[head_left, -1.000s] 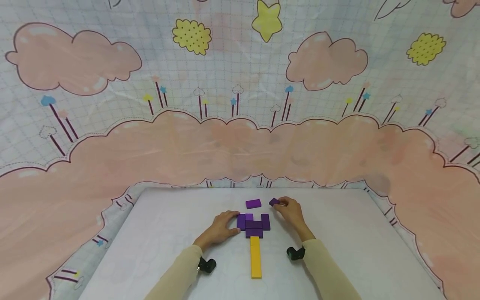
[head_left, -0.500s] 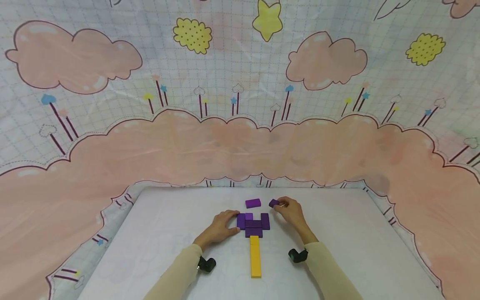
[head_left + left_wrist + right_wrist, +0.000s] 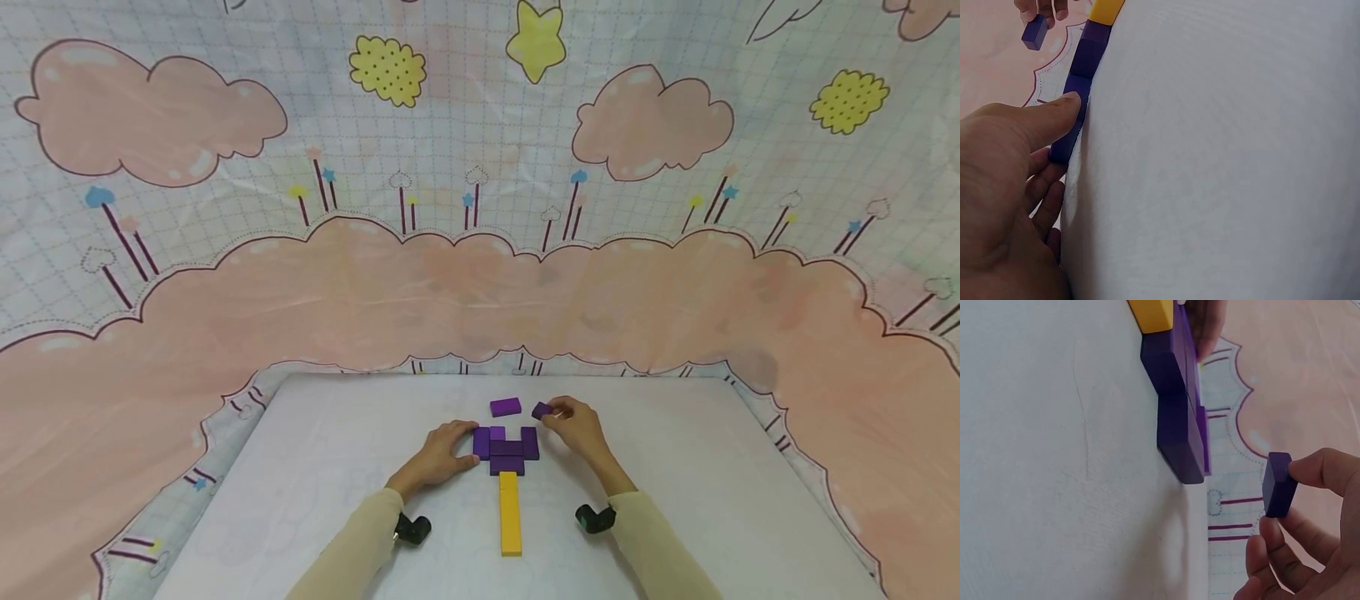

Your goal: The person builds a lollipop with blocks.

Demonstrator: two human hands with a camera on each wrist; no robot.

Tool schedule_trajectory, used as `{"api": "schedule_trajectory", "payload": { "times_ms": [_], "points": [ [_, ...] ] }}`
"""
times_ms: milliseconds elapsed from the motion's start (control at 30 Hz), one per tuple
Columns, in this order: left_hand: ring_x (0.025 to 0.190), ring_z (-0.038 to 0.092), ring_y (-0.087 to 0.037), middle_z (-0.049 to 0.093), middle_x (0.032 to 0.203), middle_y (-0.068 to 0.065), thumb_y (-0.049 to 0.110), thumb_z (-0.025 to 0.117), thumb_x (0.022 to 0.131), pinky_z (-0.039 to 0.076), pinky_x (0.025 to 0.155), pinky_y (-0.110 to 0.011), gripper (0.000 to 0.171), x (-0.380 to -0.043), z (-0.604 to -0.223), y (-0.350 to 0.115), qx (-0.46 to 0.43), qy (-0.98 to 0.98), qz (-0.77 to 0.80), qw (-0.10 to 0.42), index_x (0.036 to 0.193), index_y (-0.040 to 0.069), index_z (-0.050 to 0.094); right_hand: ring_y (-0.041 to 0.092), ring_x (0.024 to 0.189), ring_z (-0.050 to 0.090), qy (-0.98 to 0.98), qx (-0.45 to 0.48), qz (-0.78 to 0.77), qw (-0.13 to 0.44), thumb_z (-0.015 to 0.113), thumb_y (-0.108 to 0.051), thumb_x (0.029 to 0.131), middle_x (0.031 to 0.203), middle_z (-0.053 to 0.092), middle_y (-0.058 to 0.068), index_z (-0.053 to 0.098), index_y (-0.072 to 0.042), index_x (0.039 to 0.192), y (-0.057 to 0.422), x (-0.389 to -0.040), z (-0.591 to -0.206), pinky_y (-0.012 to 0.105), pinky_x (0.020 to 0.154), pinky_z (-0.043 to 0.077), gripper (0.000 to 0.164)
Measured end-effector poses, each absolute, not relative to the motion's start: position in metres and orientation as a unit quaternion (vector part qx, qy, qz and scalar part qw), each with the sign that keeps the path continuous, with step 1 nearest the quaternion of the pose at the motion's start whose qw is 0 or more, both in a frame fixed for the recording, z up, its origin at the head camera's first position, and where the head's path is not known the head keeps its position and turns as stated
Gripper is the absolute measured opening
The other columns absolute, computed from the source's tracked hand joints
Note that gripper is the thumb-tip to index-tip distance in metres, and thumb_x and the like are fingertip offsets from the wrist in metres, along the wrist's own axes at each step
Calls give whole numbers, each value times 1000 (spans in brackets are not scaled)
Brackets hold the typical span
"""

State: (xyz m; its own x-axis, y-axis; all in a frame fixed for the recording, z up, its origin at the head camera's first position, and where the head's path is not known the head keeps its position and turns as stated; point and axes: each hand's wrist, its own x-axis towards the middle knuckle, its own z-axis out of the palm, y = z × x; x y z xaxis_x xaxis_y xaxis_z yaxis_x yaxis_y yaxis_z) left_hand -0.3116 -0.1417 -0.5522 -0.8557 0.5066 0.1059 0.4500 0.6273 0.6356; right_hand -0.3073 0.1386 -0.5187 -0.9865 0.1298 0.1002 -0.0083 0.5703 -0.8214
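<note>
Between thumb and fingertips, my right hand (image 3: 579,427) pinches a small dark purple block (image 3: 542,411), held above the table in the right wrist view. My left hand (image 3: 438,454) spans the leftmost purple block (image 3: 482,443), thumb at its near end and fingers at its far end. That block belongs to a flat cluster with a light purple block (image 3: 497,433), two crosswise dark purple blocks, and an upright dark purple block (image 3: 529,443) on the right. A long yellow bar (image 3: 510,514) runs from the cluster toward me.
A brighter purple block (image 3: 506,407) lies alone behind the cluster. Everything rests on a white table (image 3: 300,500), with a cloud-printed cloth (image 3: 480,292) rising behind its far edge. Each wrist wears a small black camera (image 3: 596,518).
My right hand has shifted slightly left and nearer to the cluster with its purple block. The left hand and the laid blocks stay where they were.
</note>
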Motion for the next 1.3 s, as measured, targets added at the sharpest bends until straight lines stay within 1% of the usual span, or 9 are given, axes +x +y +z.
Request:
{"api": "schedule_trajectory", "payload": {
  "times_ms": [167, 333, 500, 700, 800, 967, 1133, 1300],
  "points": [
    [137, 42, -35, 52, 144, -12, 28, 70, 90, 25, 117, -57, 58, -312, -552, -141, 259, 905, 336, 45, 141, 9, 49, 21, 89, 58, -881, -23, 468, 74, 75, -19, 81, 93, 68, 6, 71, -9, 105, 136, -307, -522, 24, 69, 47, 26],
    [136, 43, -35, 52, 143, -12, 28, 70, 90, 25, 117, -57, 58, -314, -553, -140, 259, 906, 333, 40, 141, 9, 49, 23, 92, 59, -878, -14, 473, 68, 76, -17, 81, 96, 69, 8, 71, -8, 107, 133, -308, -525, 24, 71, 48, 27],
    [136, 43, -34, 52, 144, -12, 29, 70, 90, 25, 117, -56, 58, -315, -554, -140, 256, 907, 331, 42, 141, 10, 49, 23, 97, 59, -885, -7, 462, 63, 76, -19, 83, 100, 69, 7, 72, -10, 109, 131, -308, -528, 27, 73, 49, 28],
    [136, 43, -35, 51, 144, -12, 29, 70, 90, 25, 117, -57, 59, -317, -554, -139, 253, 906, 338, 41, 141, 10, 49, 21, 97, 60, -890, 12, 451, 61, 76, -21, 83, 100, 70, 4, 73, -12, 110, 129, -311, -530, 31, 77, 51, 28],
    [137, 43, -35, 51, 144, -13, 30, 70, 90, 25, 117, -57, 59, -318, -553, -138, 250, 907, 337, 40, 141, 10, 49, 22, 98, 59, -889, 13, 454, 54, 76, -23, 83, 102, 70, 5, 72, -13, 110, 128, -313, -531, 34, 80, 51, 29],
    [137, 43, -36, 51, 144, -13, 29, 70, 90, 25, 117, -57, 59, -318, -553, -137, 250, 906, 338, 40, 141, 9, 49, 23, 99, 59, -885, 12, 464, 44, 77, -21, 82, 104, 69, 6, 72, -13, 109, 127, -315, -535, 33, 78, 50, 29],
    [136, 43, -36, 51, 144, -14, 28, 70, 90, 26, 116, -57, 59, -319, -555, -136, 253, 907, 336, 37, 141, 8, 49, 22, 98, 58, -882, 9, 471, 32, 78, -18, 81, 102, 68, 5, 71, -12, 108, 124, -317, -537, 30, 73, 50, 29],
    [137, 43, -37, 51, 144, -14, 29, 70, 90, 25, 116, -58, 59, -319, -554, -136, 252, 904, 342, 40, 141, 8, 49, 23, 97, 58, -882, 12, 471, 29, 78, -17, 81, 101, 68, 6, 70, -11, 108, 121, -317, -537, 30, 74, 51, 29]
  ]
}}
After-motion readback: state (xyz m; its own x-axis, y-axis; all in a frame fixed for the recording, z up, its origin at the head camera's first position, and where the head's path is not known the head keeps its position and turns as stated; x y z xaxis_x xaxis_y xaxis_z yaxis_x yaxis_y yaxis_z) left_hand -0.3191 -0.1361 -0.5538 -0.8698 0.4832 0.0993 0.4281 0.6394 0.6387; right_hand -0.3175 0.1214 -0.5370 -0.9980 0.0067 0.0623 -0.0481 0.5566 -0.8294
